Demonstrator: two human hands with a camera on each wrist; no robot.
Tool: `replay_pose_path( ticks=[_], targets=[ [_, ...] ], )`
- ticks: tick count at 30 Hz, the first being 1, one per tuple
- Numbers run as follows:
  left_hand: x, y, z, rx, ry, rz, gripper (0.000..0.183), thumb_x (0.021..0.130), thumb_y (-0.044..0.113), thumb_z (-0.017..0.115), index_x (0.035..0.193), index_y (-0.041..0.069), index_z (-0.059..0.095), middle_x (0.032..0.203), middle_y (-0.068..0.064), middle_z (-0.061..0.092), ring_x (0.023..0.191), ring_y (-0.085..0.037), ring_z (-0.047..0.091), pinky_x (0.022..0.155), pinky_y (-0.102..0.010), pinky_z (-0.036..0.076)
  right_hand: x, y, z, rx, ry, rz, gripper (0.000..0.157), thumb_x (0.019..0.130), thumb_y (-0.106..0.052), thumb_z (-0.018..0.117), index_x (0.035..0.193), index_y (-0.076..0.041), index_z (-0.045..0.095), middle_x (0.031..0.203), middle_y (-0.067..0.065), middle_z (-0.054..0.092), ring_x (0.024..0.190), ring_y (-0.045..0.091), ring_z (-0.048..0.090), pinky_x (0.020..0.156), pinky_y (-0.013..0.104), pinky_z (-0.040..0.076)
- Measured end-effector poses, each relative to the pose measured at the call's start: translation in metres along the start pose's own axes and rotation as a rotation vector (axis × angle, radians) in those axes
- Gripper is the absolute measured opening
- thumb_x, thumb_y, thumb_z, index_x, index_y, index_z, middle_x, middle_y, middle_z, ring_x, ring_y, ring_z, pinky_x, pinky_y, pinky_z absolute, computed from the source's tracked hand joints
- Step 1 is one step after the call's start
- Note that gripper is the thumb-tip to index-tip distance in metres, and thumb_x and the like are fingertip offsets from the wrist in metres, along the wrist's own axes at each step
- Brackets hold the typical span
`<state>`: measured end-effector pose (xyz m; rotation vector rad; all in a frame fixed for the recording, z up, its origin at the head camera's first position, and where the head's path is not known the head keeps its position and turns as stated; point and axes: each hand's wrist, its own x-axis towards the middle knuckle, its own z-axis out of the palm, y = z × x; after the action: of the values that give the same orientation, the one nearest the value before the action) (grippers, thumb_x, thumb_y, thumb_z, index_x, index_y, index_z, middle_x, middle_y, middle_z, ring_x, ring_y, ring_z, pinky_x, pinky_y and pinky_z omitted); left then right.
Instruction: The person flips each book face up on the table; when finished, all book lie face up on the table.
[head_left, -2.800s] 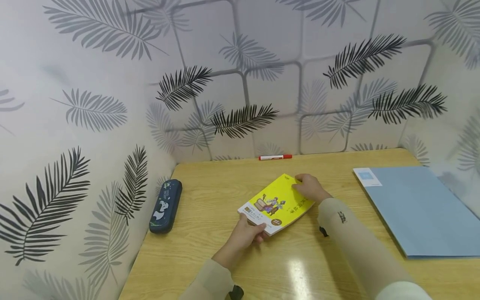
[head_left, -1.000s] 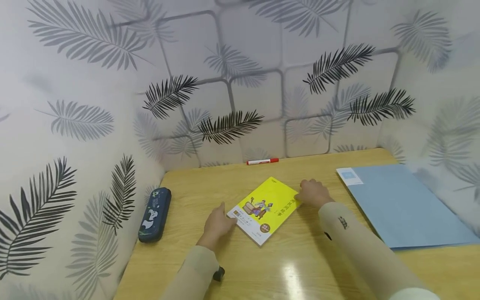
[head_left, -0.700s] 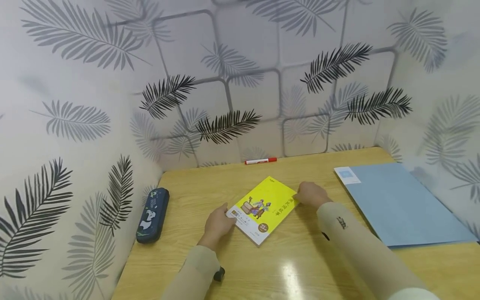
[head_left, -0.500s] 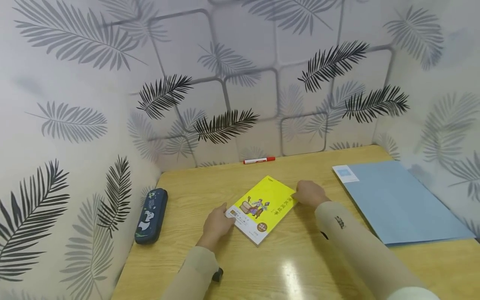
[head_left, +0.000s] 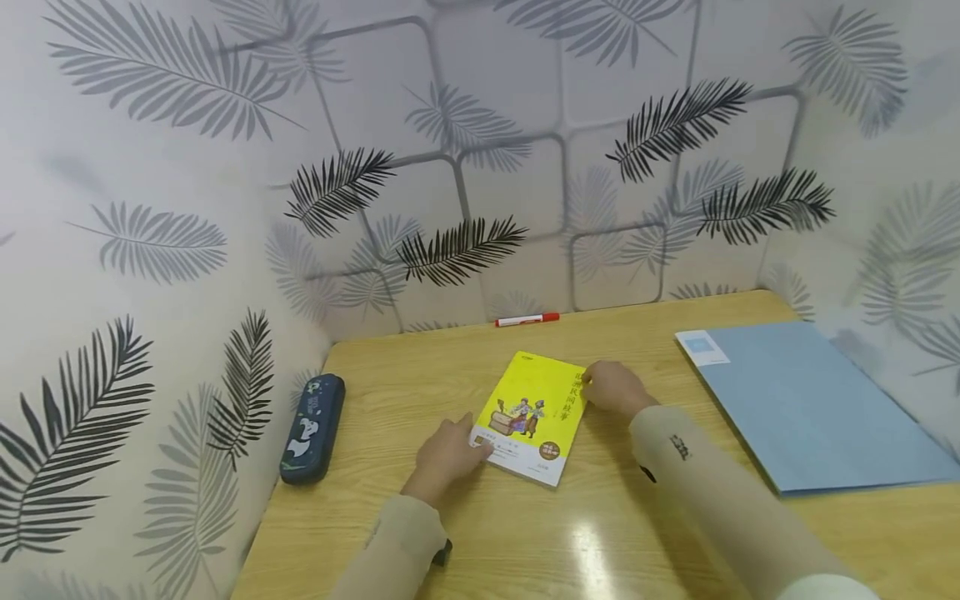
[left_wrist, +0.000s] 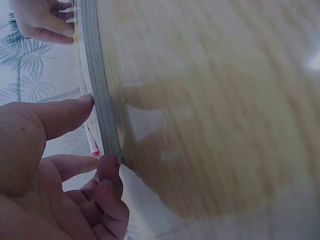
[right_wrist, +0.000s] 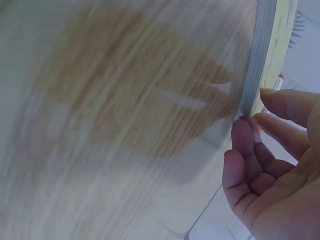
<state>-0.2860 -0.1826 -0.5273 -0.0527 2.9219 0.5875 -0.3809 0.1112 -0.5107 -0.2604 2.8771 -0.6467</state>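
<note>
A yellow book with a white strip along its near end lies flat on the wooden table, cover up. My left hand holds its near left corner, thumb at the cover's edge and fingertips against the side. At the far right corner, my right hand grips the book between thumb and fingers. The left wrist view shows the page edges of the book between the left thumb and fingers. In the right wrist view, the right thumb touches the cover's edge; other fingertips meet the side.
A dark blue pencil case with a panda picture sits at the table's left edge. Near the wall lies a red-capped marker. A large blue folder with a white label covers the right side. Patterned walls surround the table.
Between both hands, the book has turned counterclockwise and stands straighter to me. Earlier, my left hand was at the near edge and my right hand lay over the cover's far right side.
</note>
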Motion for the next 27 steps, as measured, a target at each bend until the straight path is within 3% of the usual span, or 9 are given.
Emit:
replay_pose_path(
  ticks=[2,5,10,15,18,27],
  targets=[
    [-0.003,0.002,0.001,0.016,-0.006,-0.005,0.076,0.095,0.049,0.068,0.155,0.008,0.046,0.142,-0.026,0.052,0.120,-0.040,0.057,0.096,-0.056,0.050,0.000,-0.002,0.004,0.015,-0.002,-0.003,0.039,0.098,-0.017,0.063,0.130,0.006,0.066,0.135,0.023,0.062,0.122,0.039,0.058,0.106,0.055,0.044],
    [-0.007,0.004,0.003,0.021,-0.009,-0.004,0.077,0.094,0.051,0.069,0.154,0.008,0.047,0.140,-0.024,0.054,0.120,-0.038,0.057,0.096,-0.055,0.050,0.001,-0.005,0.009,0.051,-0.015,-0.008,0.040,0.097,-0.022,0.067,0.127,0.005,0.067,0.127,0.021,0.066,0.110,0.035,0.061,0.100,0.051,0.048],
    [-0.014,0.005,0.008,-0.067,-0.045,0.083,0.070,0.093,0.051,0.072,0.145,0.007,0.058,0.123,-0.015,0.067,0.105,-0.030,0.062,0.093,-0.052,0.050,0.004,-0.006,0.016,0.081,-0.070,-0.028,0.054,0.093,-0.037,0.075,0.126,0.004,0.066,0.116,0.015,0.067,0.096,0.027,0.057,0.092,0.047,0.049],
    [-0.022,0.014,0.013,-0.135,-0.094,0.122,0.062,0.094,0.052,0.071,0.140,0.011,0.063,0.095,-0.003,0.069,0.081,-0.019,0.058,0.075,-0.038,0.049,0.007,-0.008,0.022,-0.015,-0.080,-0.060,0.064,0.094,-0.050,0.071,0.127,0.004,0.065,0.116,0.016,0.064,0.094,0.029,0.055,0.092,0.050,0.049],
    [-0.025,0.019,0.016,-0.139,-0.116,0.129,0.055,0.095,0.051,0.070,0.136,0.014,0.065,0.073,0.002,0.056,0.066,-0.015,0.050,0.059,-0.030,0.038,0.006,-0.011,0.021,-0.075,-0.074,-0.072,0.063,0.097,-0.053,0.066,0.124,0.004,0.067,0.117,0.018,0.063,0.094,0.030,0.054,0.091,0.051,0.049],
    [-0.026,0.017,0.020,-0.131,-0.111,0.127,0.066,0.097,0.049,0.068,0.147,0.008,0.056,0.070,0.001,0.054,0.060,-0.014,0.047,0.053,-0.029,0.036,0.001,-0.015,0.017,-0.054,-0.078,-0.054,0.059,0.097,-0.050,0.066,0.122,0.004,0.068,0.107,0.013,0.061,0.090,0.028,0.055,0.083,0.045,0.047]
  ],
)
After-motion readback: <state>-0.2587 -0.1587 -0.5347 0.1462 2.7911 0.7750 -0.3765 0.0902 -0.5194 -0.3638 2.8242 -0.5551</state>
